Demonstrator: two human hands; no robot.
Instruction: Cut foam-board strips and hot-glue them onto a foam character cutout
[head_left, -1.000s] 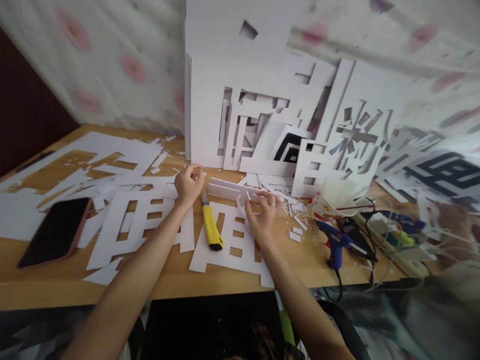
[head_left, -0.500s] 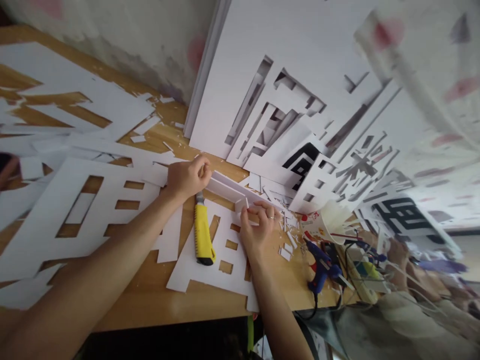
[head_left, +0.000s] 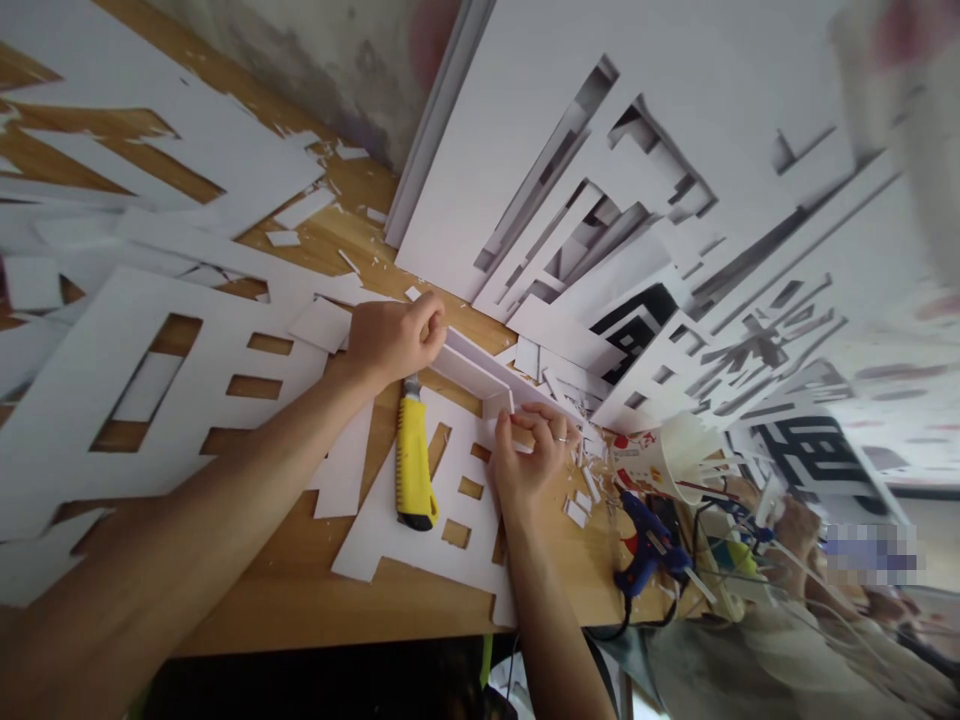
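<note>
My left hand (head_left: 397, 342) is closed at the left end of a narrow white foam board piece (head_left: 472, 370), which stands on edge with a short flap at its right end. At that flap, the thumb and fingers of my right hand (head_left: 531, 445), with a ring on one finger, pinch the board. Just below my left hand lies a yellow utility knife (head_left: 415, 465), its blade end pointing toward the hand. The knife rests on a white cut-out board (head_left: 420, 545) with rectangular holes. My left fingertips are partly hidden by the fist.
Large white boards with cut-out characters (head_left: 465, 190) lean against the wall. More cut sheets (head_left: 217, 330) cover the left of the table. At right are a paper cup (head_left: 637, 460) with glue sticks and a blue glue gun (head_left: 649, 545). Beyond them, a person's hand (head_left: 795, 530) shows.
The view has shifted, so the leaning boards sit further right and higher. Both hands keep hold of the board piece, nearly in the same pose. The knife has not moved on the board.
</note>
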